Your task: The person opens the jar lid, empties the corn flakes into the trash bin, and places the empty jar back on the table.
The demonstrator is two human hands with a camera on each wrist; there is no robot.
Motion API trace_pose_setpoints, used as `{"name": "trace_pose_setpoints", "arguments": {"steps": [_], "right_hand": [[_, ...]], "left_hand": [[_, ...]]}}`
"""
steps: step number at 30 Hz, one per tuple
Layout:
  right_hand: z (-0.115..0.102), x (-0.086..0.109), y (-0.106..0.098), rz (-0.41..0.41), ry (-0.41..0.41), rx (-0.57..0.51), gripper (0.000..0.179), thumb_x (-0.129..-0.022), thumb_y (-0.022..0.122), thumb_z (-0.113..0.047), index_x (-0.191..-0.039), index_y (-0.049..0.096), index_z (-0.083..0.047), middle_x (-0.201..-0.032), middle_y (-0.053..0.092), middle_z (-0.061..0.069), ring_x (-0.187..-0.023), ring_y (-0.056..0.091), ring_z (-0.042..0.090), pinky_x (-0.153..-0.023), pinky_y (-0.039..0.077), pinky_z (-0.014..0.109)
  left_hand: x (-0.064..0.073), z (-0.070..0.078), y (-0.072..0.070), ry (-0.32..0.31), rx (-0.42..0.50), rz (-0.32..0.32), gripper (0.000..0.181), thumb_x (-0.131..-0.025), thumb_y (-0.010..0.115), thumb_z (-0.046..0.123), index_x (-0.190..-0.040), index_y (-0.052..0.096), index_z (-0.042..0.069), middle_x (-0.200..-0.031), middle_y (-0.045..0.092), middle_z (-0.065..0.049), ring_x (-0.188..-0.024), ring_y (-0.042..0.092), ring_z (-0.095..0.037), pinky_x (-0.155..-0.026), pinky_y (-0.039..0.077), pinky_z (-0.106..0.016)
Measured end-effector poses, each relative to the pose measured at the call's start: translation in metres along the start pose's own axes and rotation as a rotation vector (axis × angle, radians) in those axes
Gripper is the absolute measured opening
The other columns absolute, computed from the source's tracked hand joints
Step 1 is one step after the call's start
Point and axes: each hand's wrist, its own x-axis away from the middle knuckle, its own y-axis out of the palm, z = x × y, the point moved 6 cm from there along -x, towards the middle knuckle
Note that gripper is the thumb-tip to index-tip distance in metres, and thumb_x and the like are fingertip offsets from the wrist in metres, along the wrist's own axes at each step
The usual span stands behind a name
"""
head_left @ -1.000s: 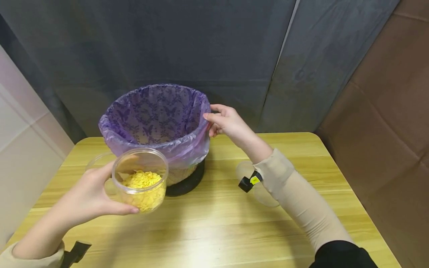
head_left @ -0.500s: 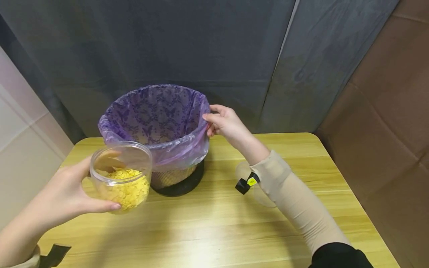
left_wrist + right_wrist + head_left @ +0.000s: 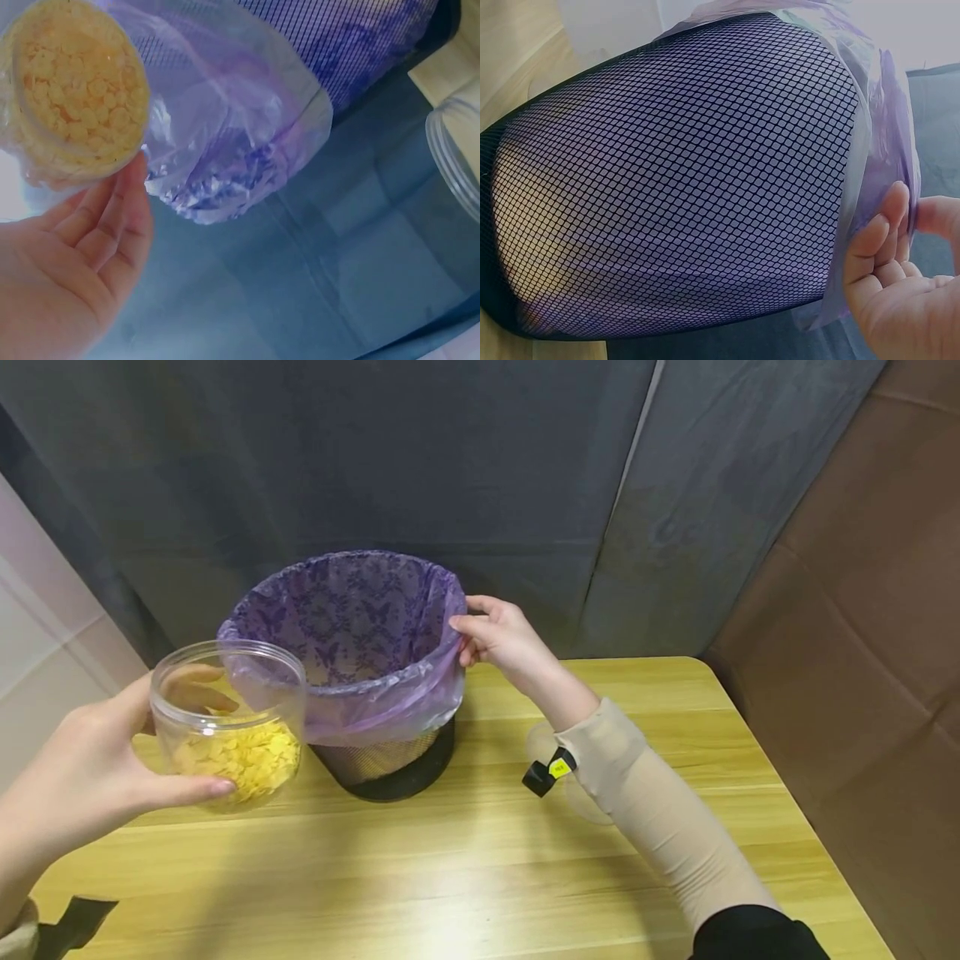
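Observation:
My left hand [image 3: 90, 768] holds a clear plastic jar [image 3: 168, 714], thumb in front and fingers behind. Thin yellow flakes [image 3: 258, 752] fill its lower part, and no lid is on it. In the left wrist view the flakes press against the jar's base [image 3: 82, 97]. Beside the jar, slightly behind it, stands a black mesh wastebasket [image 3: 390, 758] lined with a purple patterned bin bag [image 3: 382, 714]. At its right rim my right hand [image 3: 502, 635] pinches the folded-over bag. The right wrist view shows thumb and fingers [image 3: 896, 199] on either side of the rim.
Clear round plastic pieces [image 3: 588, 797] lie on the wooden table [image 3: 480, 877], partly under my right forearm. Another clear ringed rim [image 3: 450, 165] shows at the left wrist view's edge. A grey curtain [image 3: 450, 460] hangs behind the table.
My left hand has carried the jar left and a little upward, uncovering more of the wastebasket's base. The jar's mouth now faces less toward the camera. My right hand stays at the rim.

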Motion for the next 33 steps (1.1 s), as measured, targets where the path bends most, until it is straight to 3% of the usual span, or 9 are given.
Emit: {"name": "trace_pose_setpoints", "arguments": {"steps": [3, 6, 10, 13, 14, 17, 21, 29, 33], "right_hand": [[-0.001, 0.000, 0.000, 0.002, -0.002, 0.003, 0.042, -0.094, 0.056, 0.000, -0.133, 0.045, 0.007, -0.064, 0.056, 0.008, -0.047, 0.051, 0.014, -0.051, 0.049, 0.025], [0.000, -0.001, 0.001, 0.005, 0.001, 0.001, 0.042, -0.094, 0.056, 0.000, -0.134, 0.045, 0.007, -0.064, 0.056, 0.008, -0.047, 0.051, 0.014, -0.051, 0.048, 0.025], [0.002, -0.001, 0.001, 0.011, 0.011, 0.003, 0.044, -0.094, 0.057, -0.001, -0.135, 0.044, 0.006, -0.064, 0.056, 0.008, -0.047, 0.051, 0.014, -0.051, 0.048, 0.025], [0.002, -0.001, 0.002, 0.010, 0.008, 0.008, 0.044, -0.093, 0.057, -0.001, -0.135, 0.044, 0.006, -0.065, 0.056, 0.008, -0.047, 0.051, 0.015, -0.051, 0.048, 0.025], [0.002, -0.001, 0.002, 0.009, 0.006, 0.008, 0.044, -0.093, 0.057, -0.001, -0.135, 0.044, 0.006, -0.065, 0.056, 0.008, -0.047, 0.051, 0.015, -0.052, 0.048, 0.026], [0.001, 0.000, 0.003, 0.006, 0.002, 0.009, 0.045, -0.093, 0.057, -0.001, -0.135, 0.044, 0.006, -0.066, 0.056, 0.008, -0.048, 0.051, 0.015, -0.052, 0.048, 0.026], [0.000, -0.001, 0.003, 0.007, -0.001, 0.005, 0.043, -0.094, 0.057, -0.001, -0.135, 0.045, 0.006, -0.066, 0.056, 0.008, -0.048, 0.051, 0.015, -0.052, 0.048, 0.026], [0.000, -0.002, 0.005, 0.008, -0.014, -0.009, 0.042, -0.094, 0.056, -0.001, -0.133, 0.046, 0.007, -0.065, 0.056, 0.008, -0.047, 0.051, 0.014, -0.051, 0.048, 0.025], [0.001, -0.002, 0.006, 0.010, -0.008, -0.012, 0.043, -0.094, 0.057, -0.001, -0.134, 0.045, 0.007, -0.064, 0.056, 0.008, -0.047, 0.051, 0.014, -0.051, 0.048, 0.026]], "left_hand": [[-0.002, -0.003, -0.005, -0.046, 0.001, 0.008, 0.090, -0.051, 0.095, 0.024, -0.130, 0.052, 0.015, -0.092, 0.068, -0.015, -0.080, 0.043, 0.017, -0.064, 0.040, -0.037], [-0.005, -0.007, -0.010, -0.067, 0.021, 0.024, 0.095, -0.055, 0.094, 0.021, -0.137, 0.047, 0.016, -0.097, 0.067, 0.010, -0.085, 0.038, 0.020, -0.071, 0.037, -0.056], [-0.010, -0.014, -0.014, -0.066, 0.066, 0.037, 0.098, -0.059, 0.092, 0.016, -0.143, 0.041, 0.017, -0.104, 0.046, 0.039, -0.104, 0.054, -0.010, -0.082, 0.027, -0.074], [-0.014, -0.019, -0.018, -0.072, 0.082, 0.045, 0.090, -0.063, 0.090, 0.015, -0.141, 0.043, 0.019, -0.114, 0.044, 0.037, -0.115, 0.048, -0.045, -0.093, 0.018, -0.077], [-0.015, -0.020, -0.019, -0.074, 0.082, 0.053, 0.089, -0.064, 0.089, 0.015, -0.140, 0.044, 0.021, -0.115, 0.044, 0.036, -0.117, 0.047, -0.042, -0.095, 0.018, -0.076], [-0.019, -0.023, -0.024, -0.067, 0.079, 0.090, 0.088, -0.065, 0.089, 0.013, -0.140, 0.044, 0.022, -0.111, 0.046, 0.036, -0.114, 0.053, -0.020, -0.109, 0.024, -0.048], [-0.024, -0.025, -0.029, -0.055, 0.093, 0.133, 0.091, -0.065, 0.088, 0.009, -0.143, 0.042, 0.019, -0.102, 0.051, 0.034, -0.093, 0.040, 0.013, -0.097, 0.023, -0.019], [-0.043, -0.026, -0.040, -0.044, 0.130, 0.171, 0.090, -0.063, 0.088, 0.005, -0.141, 0.044, 0.016, -0.099, 0.053, 0.023, -0.085, 0.047, 0.008, -0.071, 0.030, -0.011], [-0.050, -0.025, -0.044, -0.043, 0.139, 0.175, 0.087, -0.063, 0.088, 0.004, -0.138, 0.045, 0.012, -0.102, 0.052, 0.022, -0.085, 0.048, 0.009, -0.068, 0.032, -0.005]]}}
